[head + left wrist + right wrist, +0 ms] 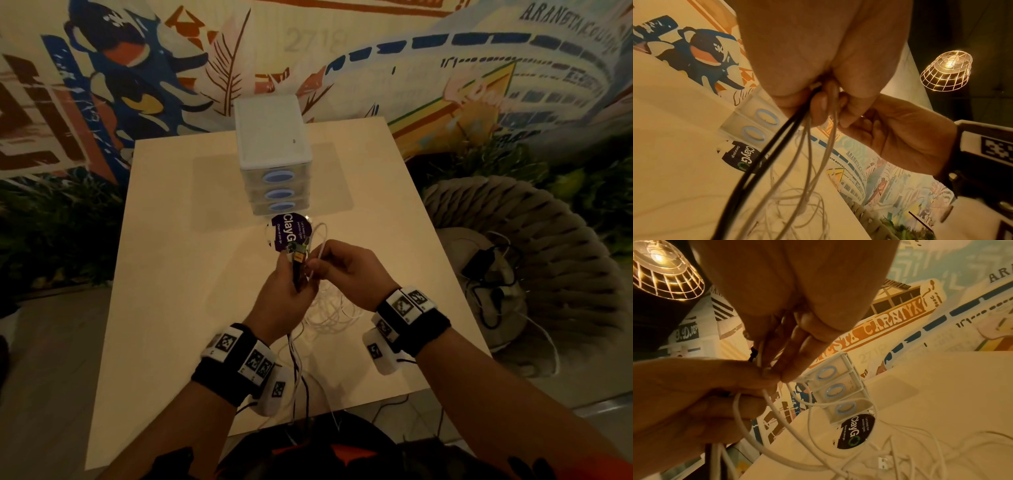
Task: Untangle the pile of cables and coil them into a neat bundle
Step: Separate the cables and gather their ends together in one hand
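Above the middle of the light table (171,274), my left hand (287,294) grips a bunch of cables: a black cable (748,170) and thin white cables (826,154), their plug ends (298,253) sticking up past my thumb. My right hand (337,270) pinches a white cable (764,402) right beside the left hand's fingers. A loose tangle of white cables (330,313) lies on the table under both hands, with a white plug (884,462) among it. Cable tails (298,383) hang off the near table edge.
A white three-drawer box (274,154) with blue oval handles stands at the table's far middle. A dark round "ClayGo" sticker (291,231) lies in front of it. Right of the table a woven chair (534,246) holds a black charger and cables (486,270).
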The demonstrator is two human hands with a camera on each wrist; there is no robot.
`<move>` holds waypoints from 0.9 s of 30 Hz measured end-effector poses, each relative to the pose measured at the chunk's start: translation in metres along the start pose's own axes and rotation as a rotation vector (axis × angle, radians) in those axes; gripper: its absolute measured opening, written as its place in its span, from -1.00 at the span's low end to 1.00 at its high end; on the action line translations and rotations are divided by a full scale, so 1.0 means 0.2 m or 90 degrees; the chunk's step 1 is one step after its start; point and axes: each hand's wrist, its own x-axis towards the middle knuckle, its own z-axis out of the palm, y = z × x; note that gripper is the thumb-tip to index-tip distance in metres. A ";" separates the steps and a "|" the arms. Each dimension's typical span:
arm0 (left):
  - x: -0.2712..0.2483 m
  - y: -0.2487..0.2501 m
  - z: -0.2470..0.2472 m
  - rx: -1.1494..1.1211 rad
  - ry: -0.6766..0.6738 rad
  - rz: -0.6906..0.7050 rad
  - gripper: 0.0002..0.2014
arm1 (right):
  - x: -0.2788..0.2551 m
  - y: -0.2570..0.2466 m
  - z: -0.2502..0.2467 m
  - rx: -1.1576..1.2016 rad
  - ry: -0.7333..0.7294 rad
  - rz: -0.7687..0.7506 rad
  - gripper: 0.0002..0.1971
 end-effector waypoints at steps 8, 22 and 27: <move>0.02 0.02 -0.04 -0.171 0.089 -0.077 -0.77 | -0.07 0.06 0.03 -0.183 -0.126 -0.026 -0.65; -0.08 0.04 -0.21 -0.283 0.219 -0.073 -0.72 | -0.16 0.16 -0.33 -0.010 0.245 0.009 -0.68; -0.09 0.09 -0.28 -0.346 0.272 -0.052 -0.76 | -0.40 0.38 -0.43 -0.174 0.042 0.111 -0.75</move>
